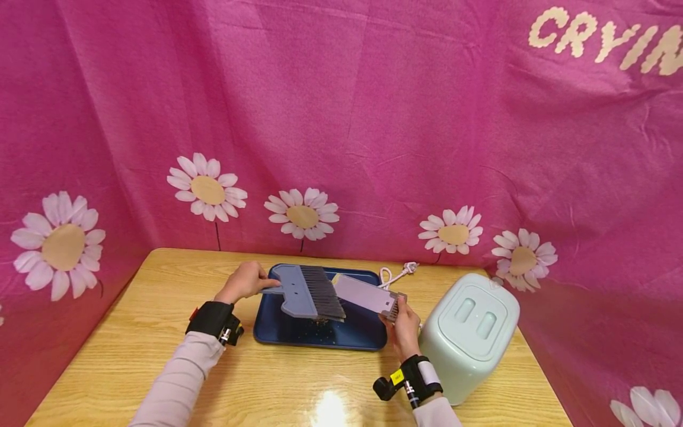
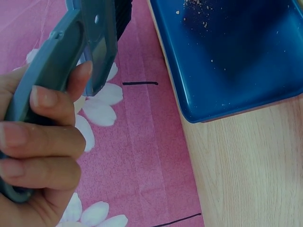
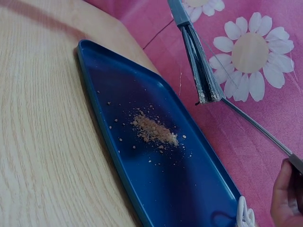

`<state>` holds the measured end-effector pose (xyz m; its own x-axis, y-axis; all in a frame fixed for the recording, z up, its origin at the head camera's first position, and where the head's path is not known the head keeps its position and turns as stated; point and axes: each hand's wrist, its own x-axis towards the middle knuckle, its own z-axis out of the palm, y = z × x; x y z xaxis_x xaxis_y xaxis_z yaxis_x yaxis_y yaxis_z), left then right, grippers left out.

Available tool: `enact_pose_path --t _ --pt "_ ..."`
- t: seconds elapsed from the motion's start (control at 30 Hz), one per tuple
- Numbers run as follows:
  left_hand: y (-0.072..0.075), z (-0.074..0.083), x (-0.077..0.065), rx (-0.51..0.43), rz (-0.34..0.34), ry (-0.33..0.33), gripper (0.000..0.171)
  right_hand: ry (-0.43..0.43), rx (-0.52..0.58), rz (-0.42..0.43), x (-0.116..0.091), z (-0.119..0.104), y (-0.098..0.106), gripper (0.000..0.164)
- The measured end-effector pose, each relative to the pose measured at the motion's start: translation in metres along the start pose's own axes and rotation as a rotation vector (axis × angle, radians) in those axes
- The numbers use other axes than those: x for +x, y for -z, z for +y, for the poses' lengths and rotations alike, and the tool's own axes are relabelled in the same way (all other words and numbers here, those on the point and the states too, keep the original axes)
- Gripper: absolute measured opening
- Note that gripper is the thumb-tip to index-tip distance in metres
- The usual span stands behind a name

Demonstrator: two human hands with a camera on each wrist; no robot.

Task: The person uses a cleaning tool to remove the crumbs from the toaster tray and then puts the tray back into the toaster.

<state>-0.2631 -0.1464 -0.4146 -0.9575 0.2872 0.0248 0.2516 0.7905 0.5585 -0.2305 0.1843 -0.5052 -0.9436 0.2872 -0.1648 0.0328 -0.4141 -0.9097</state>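
Observation:
My left hand (image 1: 246, 283) grips the handle of a blue-grey hand brush (image 1: 296, 292), its fingers curled round it in the left wrist view. The brush's dark bristles point right, over a navy serving tray (image 1: 341, 339). From the other side, my right hand (image 1: 407, 325) pinches the grey slotted end of a thin, pale crumb tray (image 1: 358, 293). That crumb tray is raised above the navy one, its far end right at the bristle tips in the right wrist view. A small heap of light brown crumbs (image 3: 152, 129) lies scattered on the navy tray.
At the right stands a mint-green appliance (image 1: 469, 338), which looks like a toaster with its lid on. A white power cord (image 1: 388, 277) with a plug lies behind the navy tray. Pink flowered cloth (image 1: 373, 148) hangs around the wooden table (image 1: 277, 385).

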Motion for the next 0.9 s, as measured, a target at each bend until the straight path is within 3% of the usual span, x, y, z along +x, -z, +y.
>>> enact_pose_path --t 0.2,0.7,0.8,0.9 --pt "0.004 -0.001 -0.002 0.001 -0.005 0.015 0.049 -0.036 -0.057 0.062 -0.021 -0.024 -0.017 0.047" --pt "0.007 -0.009 -0.008 0.012 -0.008 0.040 0.049 -0.046 -0.096 0.055 -0.020 -0.022 -0.013 0.048" --pt "0.010 -0.010 -0.008 -0.011 -0.010 0.001 0.047 -0.043 -0.094 0.054 -0.019 -0.022 -0.012 0.047" --pt "0.011 -0.010 -0.007 -0.062 -0.006 -0.093 0.044 -0.038 -0.078 0.052 -0.019 -0.022 -0.012 0.047"
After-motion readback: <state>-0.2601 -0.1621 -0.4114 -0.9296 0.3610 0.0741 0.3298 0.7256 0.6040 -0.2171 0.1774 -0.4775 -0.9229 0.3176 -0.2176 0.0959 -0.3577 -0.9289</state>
